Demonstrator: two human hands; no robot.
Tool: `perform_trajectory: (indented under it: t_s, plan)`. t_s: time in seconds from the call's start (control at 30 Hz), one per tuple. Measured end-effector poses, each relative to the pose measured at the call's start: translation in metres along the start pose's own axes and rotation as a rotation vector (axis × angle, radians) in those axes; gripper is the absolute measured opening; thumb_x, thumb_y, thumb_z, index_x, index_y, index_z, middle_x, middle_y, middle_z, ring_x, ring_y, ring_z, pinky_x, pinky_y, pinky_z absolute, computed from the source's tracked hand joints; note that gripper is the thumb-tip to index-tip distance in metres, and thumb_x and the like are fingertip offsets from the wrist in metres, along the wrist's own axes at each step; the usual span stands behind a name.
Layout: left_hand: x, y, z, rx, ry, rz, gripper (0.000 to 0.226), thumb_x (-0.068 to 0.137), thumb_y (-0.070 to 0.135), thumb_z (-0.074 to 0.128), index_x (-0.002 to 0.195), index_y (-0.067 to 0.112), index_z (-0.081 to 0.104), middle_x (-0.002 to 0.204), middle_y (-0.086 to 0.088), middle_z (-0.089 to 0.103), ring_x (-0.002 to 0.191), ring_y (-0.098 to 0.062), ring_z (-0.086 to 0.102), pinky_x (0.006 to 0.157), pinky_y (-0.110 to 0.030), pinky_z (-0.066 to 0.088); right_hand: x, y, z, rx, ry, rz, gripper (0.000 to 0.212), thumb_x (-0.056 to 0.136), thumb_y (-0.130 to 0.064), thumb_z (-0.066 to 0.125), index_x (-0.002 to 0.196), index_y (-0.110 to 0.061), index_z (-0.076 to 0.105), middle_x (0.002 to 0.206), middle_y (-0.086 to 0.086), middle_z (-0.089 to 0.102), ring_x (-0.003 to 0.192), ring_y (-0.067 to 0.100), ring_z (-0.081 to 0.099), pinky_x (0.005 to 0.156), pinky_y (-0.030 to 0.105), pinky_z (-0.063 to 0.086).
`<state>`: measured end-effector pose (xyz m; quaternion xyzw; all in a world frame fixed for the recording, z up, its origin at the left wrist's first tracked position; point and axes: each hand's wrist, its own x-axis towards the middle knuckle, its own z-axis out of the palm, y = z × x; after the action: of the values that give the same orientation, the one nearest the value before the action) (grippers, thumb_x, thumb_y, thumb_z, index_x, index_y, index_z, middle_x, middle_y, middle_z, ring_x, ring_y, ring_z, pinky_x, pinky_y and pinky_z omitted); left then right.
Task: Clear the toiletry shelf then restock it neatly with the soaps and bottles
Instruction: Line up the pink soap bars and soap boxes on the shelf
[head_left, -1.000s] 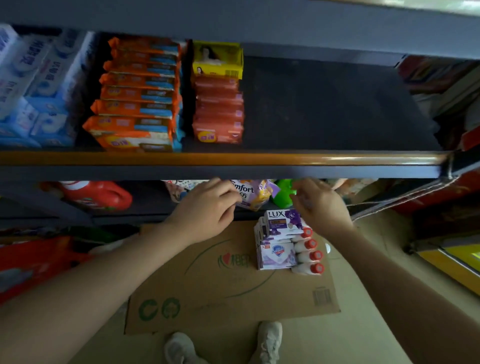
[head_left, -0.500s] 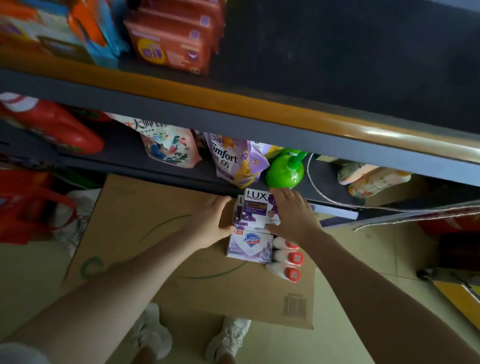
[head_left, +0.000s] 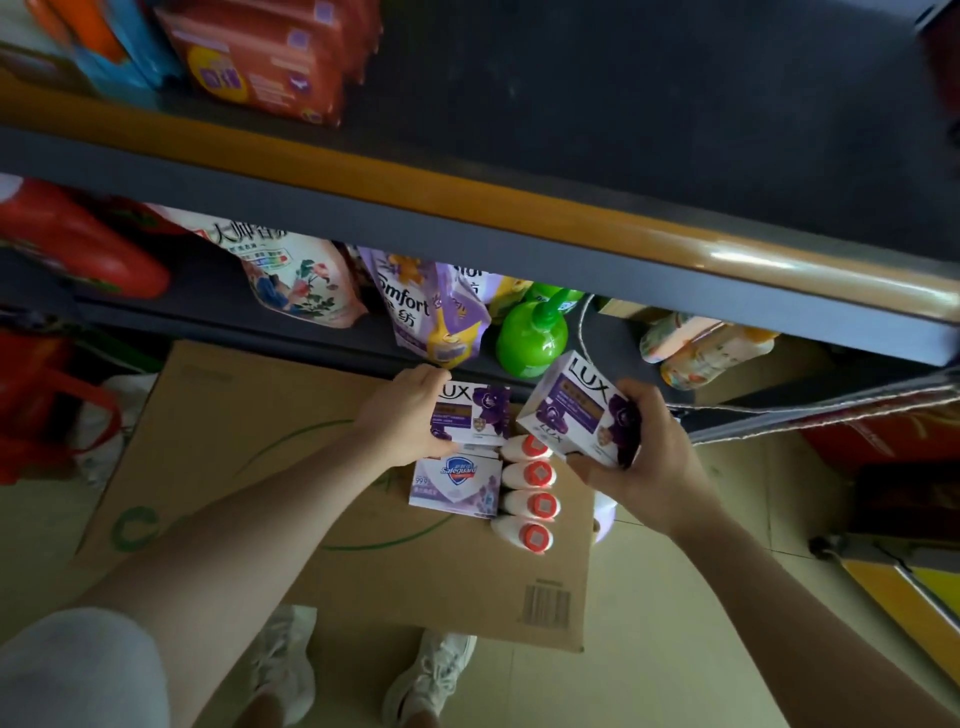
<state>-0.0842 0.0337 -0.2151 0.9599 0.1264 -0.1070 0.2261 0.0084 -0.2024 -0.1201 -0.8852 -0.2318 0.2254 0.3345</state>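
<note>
The person's right hand (head_left: 641, 457) grips a purple LUX soap box (head_left: 574, 408), fingers curled round it, holding it tilted above the flattened cardboard (head_left: 218, 447) on the floor. The left hand (head_left: 402, 418) grips a second LUX soap box (head_left: 475, 413), which sits on top of the pile just behind a Safeguard soap box (head_left: 457, 486). Beside that lie four white bottles with red caps (head_left: 530, 501) in a row. The upper shelf (head_left: 597, 236) carries red soap packs (head_left: 270, 57) at its left; its right part is bare.
</note>
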Motion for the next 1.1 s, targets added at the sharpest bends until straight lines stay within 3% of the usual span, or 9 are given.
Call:
perform_trajectory:
  t_s: [0.1, 0.23, 0.33, 0.4, 0.5, 0.57, 0.67, 0.83, 1.1]
  plan:
    - [-0.017, 0.006, -0.031, -0.142, 0.082, 0.05, 0.079, 0.057, 0.059, 0.066, 0.119, 0.012, 0.048, 0.115, -0.002, 0.052, 0.103, -0.018, 0.052, 0.079, -0.034, 0.048, -0.01, -0.014, -0.004, 0.023, 0.026, -0.043, 0.073, 0.058, -0.023, 0.086, 0.113, -0.024, 0.039, 0.091, -0.024, 0.053, 0.078, -0.007, 0.057, 0.063, 0.003, 0.04]
    - [-0.053, 0.018, -0.108, -0.183, 0.261, 0.19, 0.078, 0.057, 0.06, 0.064, 0.117, 0.012, 0.049, 0.111, 0.004, 0.052, 0.096, 0.0, 0.045, 0.074, -0.01, 0.036, -0.016, -0.054, -0.021, 0.088, 0.153, -0.143, 0.078, 0.057, -0.028, 0.086, 0.117, -0.031, 0.036, 0.105, -0.008, 0.055, 0.092, 0.005, 0.056, 0.071, 0.002, 0.04]
    - [-0.069, 0.023, -0.174, -0.169, 0.382, 0.227, 0.077, 0.058, 0.06, 0.063, 0.118, 0.014, 0.047, 0.109, 0.009, 0.046, 0.094, 0.004, 0.043, 0.071, -0.005, 0.035, -0.011, -0.094, -0.043, 0.124, 0.268, -0.205, 0.073, 0.06, -0.04, 0.077, 0.119, -0.033, 0.034, 0.109, -0.006, 0.053, 0.097, 0.005, 0.055, 0.075, 0.007, 0.044]
    - [-0.07, 0.021, -0.209, -0.168, 0.44, 0.25, 0.074, 0.058, 0.058, 0.063, 0.114, 0.012, 0.048, 0.107, 0.008, 0.045, 0.094, 0.0, 0.044, 0.072, -0.005, 0.036, 0.0, -0.117, -0.056, 0.119, 0.389, -0.238, 0.069, 0.063, -0.044, 0.074, 0.12, -0.027, 0.04, 0.108, -0.004, 0.05, 0.092, 0.004, 0.052, 0.077, 0.007, 0.041]
    - [-0.06, 0.015, -0.241, -0.186, 0.545, 0.265, 0.071, 0.06, 0.053, 0.067, 0.11, 0.006, 0.051, 0.102, 0.007, 0.045, 0.093, -0.003, 0.044, 0.078, -0.001, 0.033, 0.036, -0.147, -0.066, 0.115, 0.525, -0.226, 0.071, 0.068, -0.032, 0.08, 0.127, -0.013, 0.045, 0.109, -0.004, 0.043, 0.091, -0.001, 0.043, 0.076, -0.001, 0.035]
    - [-0.048, 0.011, -0.252, -0.17, 0.612, 0.274, 0.071, 0.061, 0.054, 0.066, 0.11, 0.005, 0.051, 0.1, 0.005, 0.047, 0.094, -0.005, 0.044, 0.078, -0.007, 0.034, 0.068, -0.162, -0.063, 0.102, 0.564, -0.203, 0.07, 0.07, -0.027, 0.08, 0.129, -0.011, 0.046, 0.11, -0.002, 0.044, 0.097, 0.005, 0.045, 0.08, 0.006, 0.035]
    - [-0.027, 0.002, -0.263, -0.067, 0.668, 0.31, 0.069, 0.06, 0.056, 0.064, 0.104, 0.005, 0.053, 0.098, -0.004, 0.054, 0.093, -0.013, 0.046, 0.078, -0.023, 0.035, 0.124, -0.183, -0.055, 0.034, 0.509, -0.161, 0.068, 0.069, -0.03, 0.08, 0.126, -0.009, 0.05, 0.117, 0.009, 0.051, 0.107, 0.022, 0.05, 0.085, 0.02, 0.036]
    - [0.002, -0.007, -0.272, -0.139, 0.707, 0.321, 0.07, 0.059, 0.059, 0.065, 0.106, 0.009, 0.054, 0.1, 0.001, 0.055, 0.095, -0.009, 0.048, 0.081, -0.02, 0.038, 0.2, -0.196, -0.058, -0.112, 0.368, -0.108, 0.074, 0.071, -0.032, 0.079, 0.132, -0.009, 0.043, 0.129, 0.012, 0.045, 0.117, 0.027, 0.045, 0.092, 0.031, 0.04]
    - [0.016, -0.001, -0.265, -0.126, 0.69, 0.363, 0.07, 0.057, 0.061, 0.064, 0.108, 0.013, 0.055, 0.101, 0.005, 0.055, 0.095, -0.006, 0.048, 0.081, -0.023, 0.04, 0.243, -0.174, -0.068, -0.232, 0.433, -0.137, 0.057, 0.083, -0.022, 0.068, 0.135, -0.014, 0.046, 0.14, 0.014, 0.032, 0.128, 0.033, 0.037, 0.11, 0.038, 0.032]
